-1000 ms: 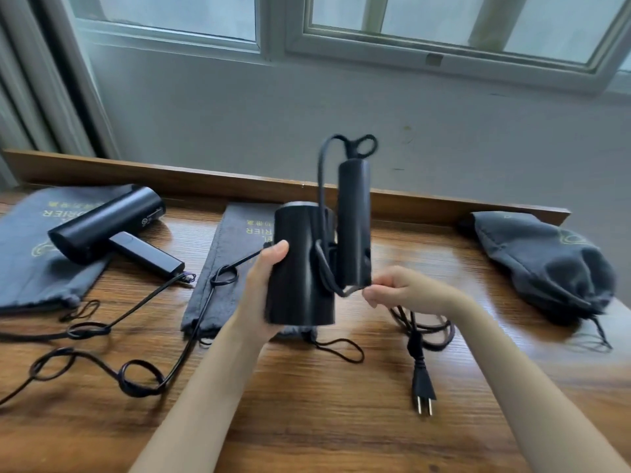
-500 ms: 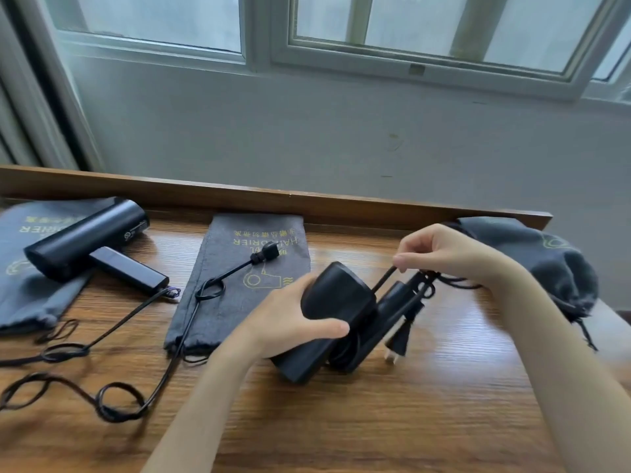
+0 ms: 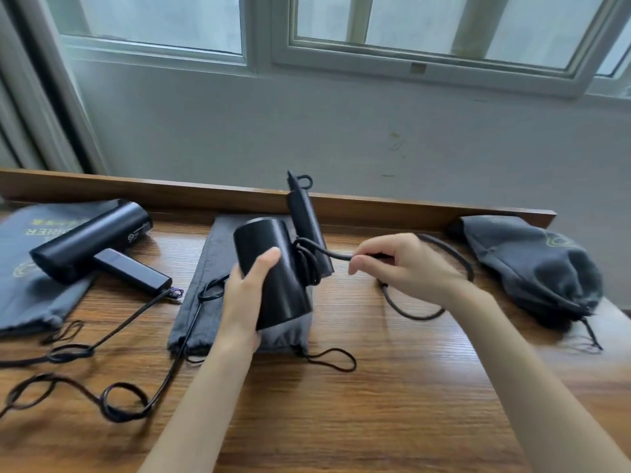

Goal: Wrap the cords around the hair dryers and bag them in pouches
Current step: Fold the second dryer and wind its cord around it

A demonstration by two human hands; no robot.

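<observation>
Hair dryer point(image 3: 273, 268) at frame centre, black. My left hand point(image 3: 246, 295) grips the barrel, thumb and fingers curled round it. The barrel stands roughly upright, its lower end over the flat middle pouch point(image 3: 201, 302) (can't tell if it touches). The folded handle point(image 3: 305, 227) points up toward the wall.

The cord point(image 3: 331, 255) already makes a few turns round the base of the handle. My right hand point(image 3: 406, 264), just right of the dryer, pinches the cord between thumb and curled fingers. The stretch from the hand to the wraps is pulled fairly straight. The rest of the cord curves behind my right wrist and drops in a slack loop onto the wooden table point(image 3: 375, 404).

A second hair dryer point(image 3: 92, 240) lies at upper left on another flat grey pouch point(image 3: 24, 295). It is unwrapped, and the loose cord point(image 3: 119, 401) snakes in loops across the lower left of the table.

At the right edge sits a filled pouch point(image 3: 532, 268), bulging, near the raised back rim of the table and well apart from my hands. A window point(image 3: 409, 22) runs across the top of the frame.
</observation>
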